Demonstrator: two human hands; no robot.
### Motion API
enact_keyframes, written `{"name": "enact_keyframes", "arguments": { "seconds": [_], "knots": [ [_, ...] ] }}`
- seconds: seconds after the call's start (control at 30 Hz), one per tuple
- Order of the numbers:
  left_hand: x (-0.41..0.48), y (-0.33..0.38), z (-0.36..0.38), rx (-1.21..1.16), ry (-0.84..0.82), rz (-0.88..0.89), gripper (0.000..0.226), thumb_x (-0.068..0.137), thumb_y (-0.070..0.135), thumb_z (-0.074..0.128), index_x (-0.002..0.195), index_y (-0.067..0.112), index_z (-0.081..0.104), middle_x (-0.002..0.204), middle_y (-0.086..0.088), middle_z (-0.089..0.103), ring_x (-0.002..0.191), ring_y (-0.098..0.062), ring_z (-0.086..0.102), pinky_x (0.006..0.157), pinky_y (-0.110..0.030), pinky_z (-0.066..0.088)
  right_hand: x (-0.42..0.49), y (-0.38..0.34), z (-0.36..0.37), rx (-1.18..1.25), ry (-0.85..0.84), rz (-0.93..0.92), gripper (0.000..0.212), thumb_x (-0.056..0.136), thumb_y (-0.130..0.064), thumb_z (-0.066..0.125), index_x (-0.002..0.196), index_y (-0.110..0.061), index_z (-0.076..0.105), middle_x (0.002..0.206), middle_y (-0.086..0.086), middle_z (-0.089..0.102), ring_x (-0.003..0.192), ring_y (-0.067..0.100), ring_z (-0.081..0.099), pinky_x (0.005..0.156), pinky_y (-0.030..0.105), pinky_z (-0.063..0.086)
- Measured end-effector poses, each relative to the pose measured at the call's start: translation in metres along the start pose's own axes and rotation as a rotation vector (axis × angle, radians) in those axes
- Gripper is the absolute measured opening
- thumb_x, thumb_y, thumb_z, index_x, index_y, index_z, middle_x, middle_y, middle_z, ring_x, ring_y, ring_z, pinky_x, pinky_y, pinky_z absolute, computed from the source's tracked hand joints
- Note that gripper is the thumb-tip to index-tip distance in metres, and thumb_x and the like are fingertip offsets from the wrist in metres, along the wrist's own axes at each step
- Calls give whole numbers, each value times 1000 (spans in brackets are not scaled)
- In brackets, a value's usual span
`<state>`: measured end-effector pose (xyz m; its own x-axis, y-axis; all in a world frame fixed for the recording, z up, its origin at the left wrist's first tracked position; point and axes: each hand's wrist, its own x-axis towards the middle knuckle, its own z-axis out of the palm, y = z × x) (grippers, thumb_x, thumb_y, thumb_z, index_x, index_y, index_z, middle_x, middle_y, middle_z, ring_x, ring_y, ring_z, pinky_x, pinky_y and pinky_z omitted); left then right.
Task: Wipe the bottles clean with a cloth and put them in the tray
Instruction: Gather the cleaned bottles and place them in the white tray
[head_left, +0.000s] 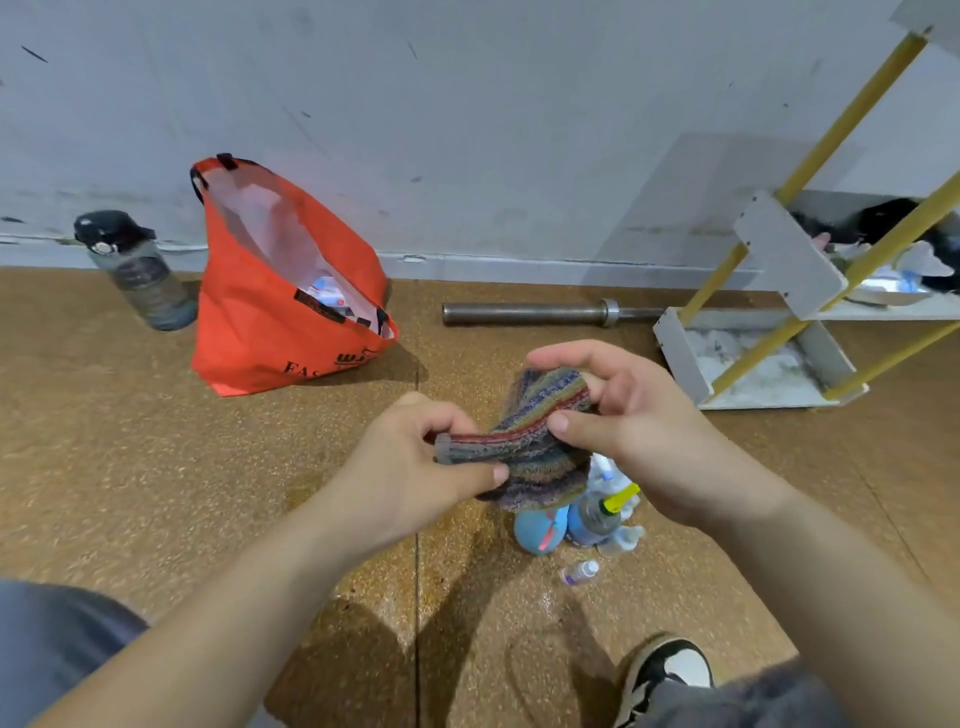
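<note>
A striped multicoloured cloth (524, 441) is stretched between both hands above the floor. My left hand (410, 467) pinches its left end between thumb and fingers. My right hand (628, 421) grips its right part, with the thumb pressed on the front. Below the cloth a cluster of small bottles (582, 519) stands on the floor, partly hidden: a blue rounded one (537, 530), a clear one with a yellow tag (597, 514). A tiny bottle with a purple label (579, 572) lies on its side nearer to me. Which object is the tray I cannot tell.
An open red bag (291, 291) stands at the left, with a grey-green flask (140, 275) beside it by the wall. A steel bar (545, 313) lies along the wall. A white and yellow rack (779, 332) stands at the right. My shoe (670, 670) is at the bottom right.
</note>
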<state>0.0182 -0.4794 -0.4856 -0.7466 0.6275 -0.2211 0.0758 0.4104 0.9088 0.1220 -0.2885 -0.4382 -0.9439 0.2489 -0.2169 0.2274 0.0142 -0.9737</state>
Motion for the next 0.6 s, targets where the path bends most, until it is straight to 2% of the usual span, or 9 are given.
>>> {"name": "enact_keyframes", "arguments": {
  "seconds": [0.1,0.13,0.2,0.27,0.33,0.4,0.47,0.5,0.6],
  "knots": [
    [0,6,-5,-158,-60,38,30,76,11,89,67,23,63,108,8,67,97,-10,66,82,-24,52,2,3,-7,6,75,16,41,97,13,57,130,-11,59,98,14,78,91,24,76,75,34,61],
    [0,9,-6,-252,-116,19,29,81,8,84,70,22,62,103,7,71,93,-12,69,78,-25,55,3,6,-8,-46,125,18,39,99,8,58,130,-14,59,96,9,79,89,23,77,73,36,62],
    [-3,15,-5,-460,-196,-36,16,89,6,75,83,17,64,96,-1,76,88,-17,72,72,-26,56,4,12,-7,-194,225,11,34,100,-5,63,129,-22,59,93,3,77,86,23,77,73,39,63],
    [-4,20,-2,-659,-242,-113,15,93,9,68,107,12,68,110,-10,78,102,-27,74,82,-38,59,5,18,-8,-297,286,29,35,98,-23,70,132,-25,59,94,3,74,87,20,75,75,36,62],
    [-4,22,0,-854,-223,-191,28,92,12,68,120,12,68,119,-15,75,111,-31,73,91,-47,59,5,21,-10,-268,232,154,46,94,-52,69,132,-27,64,107,3,74,99,19,74,89,41,61],
    [-2,18,-1,-1025,-186,-273,50,86,11,78,133,10,62,123,-16,74,110,-31,73,91,-48,60,4,17,-10,-26,11,324,58,94,-70,56,129,-26,69,122,4,75,116,23,70,101,49,54],
    [2,13,-4,-1123,-200,-299,77,80,10,83,148,12,49,132,-19,69,118,-36,70,100,-53,56,0,12,-7,245,-144,381,56,100,-60,52,135,-18,65,131,10,71,126,29,65,108,50,48],
    [3,11,-5,-1115,-218,-294,79,79,11,82,150,11,47,134,-21,67,120,-38,68,104,-55,52,-1,11,-8,286,-163,359,52,102,-50,56,137,-12,64,133,14,70,127,32,64,110,52,47],
    [4,10,-1,-885,-171,-311,60,90,13,75,144,11,50,127,-19,72,115,-35,71,100,-55,55,-1,18,-10,185,-11,265,43,96,-24,73,125,7,63,123,29,69,118,44,67,107,60,50]
  ]
}}
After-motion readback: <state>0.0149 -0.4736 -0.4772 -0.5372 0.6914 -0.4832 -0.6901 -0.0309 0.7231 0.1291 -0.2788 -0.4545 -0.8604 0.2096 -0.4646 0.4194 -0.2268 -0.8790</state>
